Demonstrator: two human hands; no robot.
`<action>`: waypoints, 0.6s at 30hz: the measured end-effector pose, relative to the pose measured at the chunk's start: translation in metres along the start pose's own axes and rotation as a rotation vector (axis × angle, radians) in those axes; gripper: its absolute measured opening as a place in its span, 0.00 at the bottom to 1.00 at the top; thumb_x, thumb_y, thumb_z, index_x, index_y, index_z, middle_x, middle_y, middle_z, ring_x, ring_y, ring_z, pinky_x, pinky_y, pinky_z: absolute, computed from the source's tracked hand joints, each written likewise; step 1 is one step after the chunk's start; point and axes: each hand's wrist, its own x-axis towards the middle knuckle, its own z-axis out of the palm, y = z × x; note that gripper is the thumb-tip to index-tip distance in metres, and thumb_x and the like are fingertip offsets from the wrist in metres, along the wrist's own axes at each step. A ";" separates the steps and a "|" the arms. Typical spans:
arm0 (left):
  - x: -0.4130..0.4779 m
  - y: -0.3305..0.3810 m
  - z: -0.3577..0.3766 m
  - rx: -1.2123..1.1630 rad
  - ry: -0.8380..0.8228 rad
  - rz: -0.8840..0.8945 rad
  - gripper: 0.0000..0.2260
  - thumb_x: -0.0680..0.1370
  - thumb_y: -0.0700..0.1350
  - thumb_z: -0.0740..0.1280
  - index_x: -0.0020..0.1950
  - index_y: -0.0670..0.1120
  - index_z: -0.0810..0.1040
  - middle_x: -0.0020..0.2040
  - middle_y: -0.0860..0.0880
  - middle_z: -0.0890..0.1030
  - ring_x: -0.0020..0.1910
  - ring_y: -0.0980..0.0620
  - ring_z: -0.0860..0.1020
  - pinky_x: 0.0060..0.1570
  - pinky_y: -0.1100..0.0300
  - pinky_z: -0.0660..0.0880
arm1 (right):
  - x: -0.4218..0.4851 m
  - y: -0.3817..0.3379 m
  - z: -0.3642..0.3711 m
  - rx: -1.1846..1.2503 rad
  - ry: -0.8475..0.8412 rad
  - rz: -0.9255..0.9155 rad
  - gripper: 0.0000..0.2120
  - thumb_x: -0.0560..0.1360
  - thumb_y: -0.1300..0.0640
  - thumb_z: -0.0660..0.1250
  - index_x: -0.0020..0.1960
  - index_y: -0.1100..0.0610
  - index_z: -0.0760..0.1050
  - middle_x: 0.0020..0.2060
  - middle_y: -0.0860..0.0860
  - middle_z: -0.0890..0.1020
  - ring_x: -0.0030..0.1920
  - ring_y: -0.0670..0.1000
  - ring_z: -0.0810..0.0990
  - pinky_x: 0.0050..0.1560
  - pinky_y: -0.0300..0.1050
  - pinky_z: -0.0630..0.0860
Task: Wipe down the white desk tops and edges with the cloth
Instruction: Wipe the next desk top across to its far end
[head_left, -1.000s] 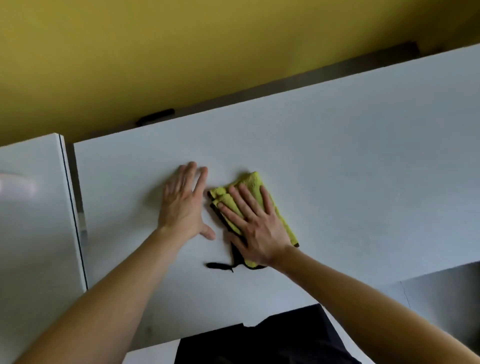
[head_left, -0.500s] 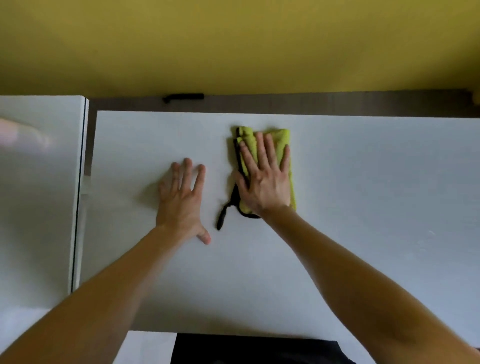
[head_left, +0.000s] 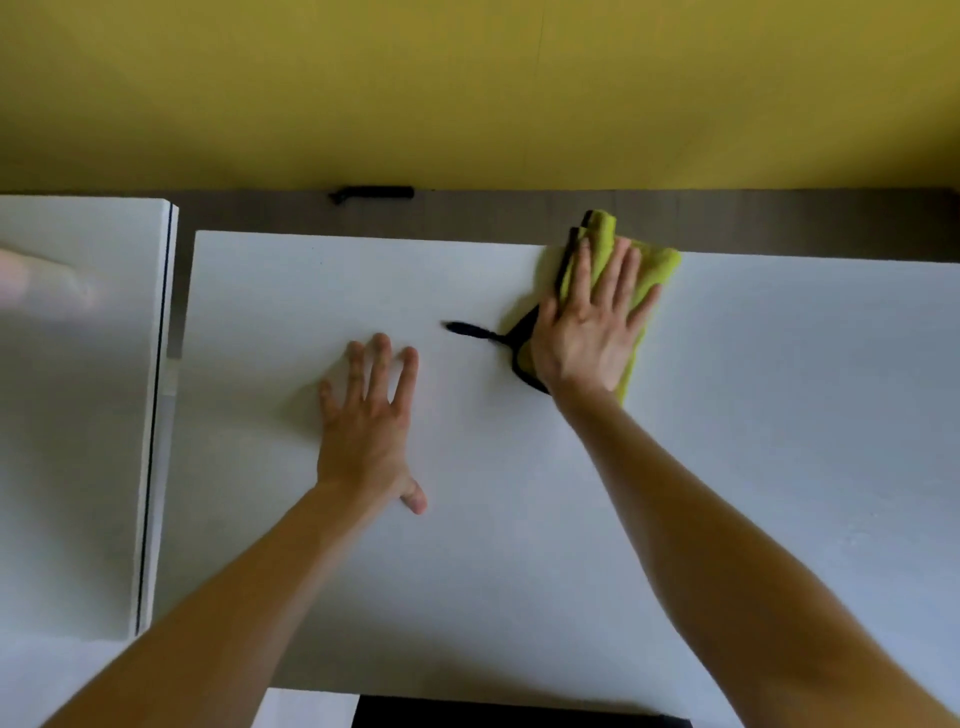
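Cloth at far desk edge.
Right hand (head_left: 589, 332) flat, fingers straight, pressing cloth (head_left: 652, 270); left hand (head_left: 371, 426) flat, fingers released, on desk (head_left: 779, 441).

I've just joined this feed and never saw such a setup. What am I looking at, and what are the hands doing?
No machine here: these are a person's two bare hands, filmed by one wide-angle camera on their head, looking forward and down. The left hand lies flat on the white desk. The right hand presses a yellow-green cloth with straight fingers at the desk's far edge; nothing is gripped. A second white desk stands to the left, a yellow wall behind.
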 end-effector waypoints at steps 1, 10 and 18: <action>-0.001 0.001 0.000 0.002 0.006 -0.006 0.82 0.56 0.71 0.85 0.85 0.51 0.26 0.84 0.42 0.25 0.85 0.36 0.30 0.84 0.32 0.51 | -0.005 -0.032 0.004 0.012 -0.020 -0.109 0.34 0.85 0.39 0.48 0.89 0.48 0.51 0.88 0.57 0.48 0.88 0.59 0.45 0.84 0.70 0.44; 0.006 0.006 0.000 0.077 -0.044 -0.035 0.84 0.53 0.73 0.85 0.84 0.49 0.26 0.84 0.41 0.25 0.86 0.34 0.32 0.83 0.31 0.55 | 0.021 -0.004 0.006 0.035 -0.064 -0.478 0.29 0.89 0.39 0.47 0.88 0.44 0.56 0.88 0.51 0.54 0.88 0.56 0.48 0.85 0.67 0.46; 0.010 0.007 -0.005 0.133 -0.090 -0.031 0.85 0.53 0.74 0.84 0.82 0.47 0.22 0.83 0.38 0.24 0.85 0.31 0.32 0.83 0.31 0.55 | 0.040 0.144 -0.026 0.037 -0.008 0.142 0.33 0.85 0.39 0.51 0.88 0.48 0.56 0.88 0.56 0.53 0.88 0.58 0.48 0.85 0.69 0.46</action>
